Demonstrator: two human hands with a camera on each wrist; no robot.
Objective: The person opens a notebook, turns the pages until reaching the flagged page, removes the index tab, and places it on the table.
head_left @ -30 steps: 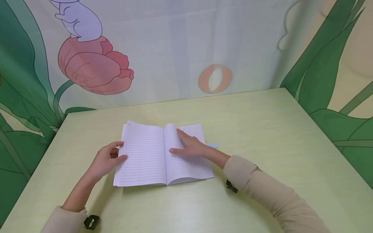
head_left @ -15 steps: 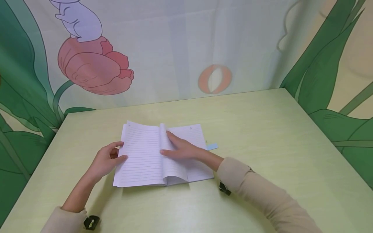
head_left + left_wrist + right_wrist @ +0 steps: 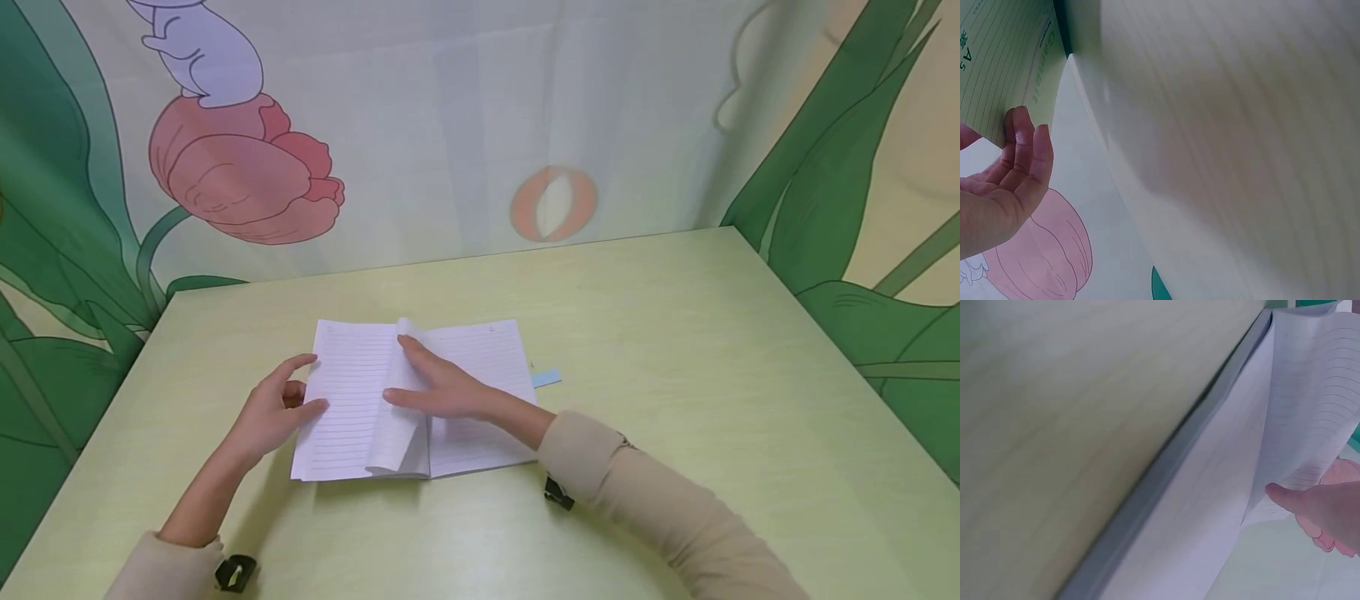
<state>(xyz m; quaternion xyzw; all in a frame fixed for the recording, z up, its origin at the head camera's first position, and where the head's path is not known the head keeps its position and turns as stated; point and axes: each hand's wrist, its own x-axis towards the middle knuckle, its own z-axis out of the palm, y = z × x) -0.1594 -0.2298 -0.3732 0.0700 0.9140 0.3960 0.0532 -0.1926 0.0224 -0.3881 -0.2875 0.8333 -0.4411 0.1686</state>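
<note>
An open lined notebook (image 3: 480,367) lies on the table, one page (image 3: 390,437) lifted and curled over the left half. My left hand (image 3: 272,408) grips the notebook's left edge, thumb above and fingers beneath. In the left wrist view the fingers of that left hand (image 3: 1013,181) touch the printed cover (image 3: 1004,69) from outside. Across the curled page lies my right hand (image 3: 442,387), thumb and forefinger spread and fairly straight. The right wrist view has the thumb of the right hand (image 3: 1322,509) against the lifted page (image 3: 1304,412).
A light blue strip (image 3: 547,378) sticks out from the notebook's right edge. The pale wooden table (image 3: 675,350) ends at a printed backdrop (image 3: 420,150) at the back. Dark wrist devices show under both sleeves.
My right hand has moved left, sweeping the page from the right half over the spine onto the left half. The upper left page now lies lower; the left hand has barely moved.
</note>
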